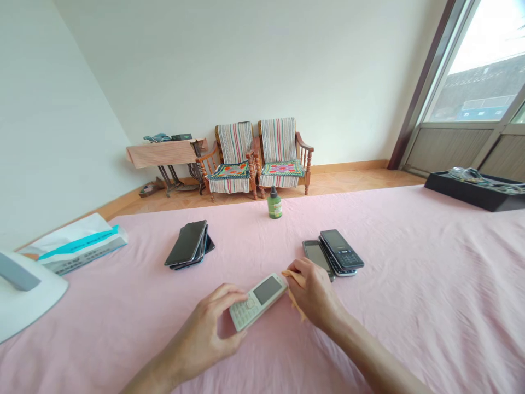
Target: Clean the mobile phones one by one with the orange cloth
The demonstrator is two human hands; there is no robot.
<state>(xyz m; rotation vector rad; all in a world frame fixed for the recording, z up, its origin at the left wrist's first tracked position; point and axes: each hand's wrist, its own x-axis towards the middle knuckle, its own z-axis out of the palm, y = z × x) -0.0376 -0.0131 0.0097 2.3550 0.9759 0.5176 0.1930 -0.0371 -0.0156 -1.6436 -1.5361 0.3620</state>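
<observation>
My left hand (209, 328) is closed around the keypad end of a pale keypad phone (258, 301) that rests on the pink tablecloth (410, 284). My right hand (314, 293) is closed on a small orange cloth (294, 279), pressed against the phone's top end by the screen. Just beyond my right hand lie three dark phones in an overlapping pile (334, 253). A stack of dark smartphones (189, 244) sits further left.
A small green bottle (274, 203) stands at the table's far edge. A tissue pack (77, 246) and a white lamp base (24, 290) are at the left, a black tray (471, 191) at the far right. Two wooden armchairs (256, 158) stand by the wall.
</observation>
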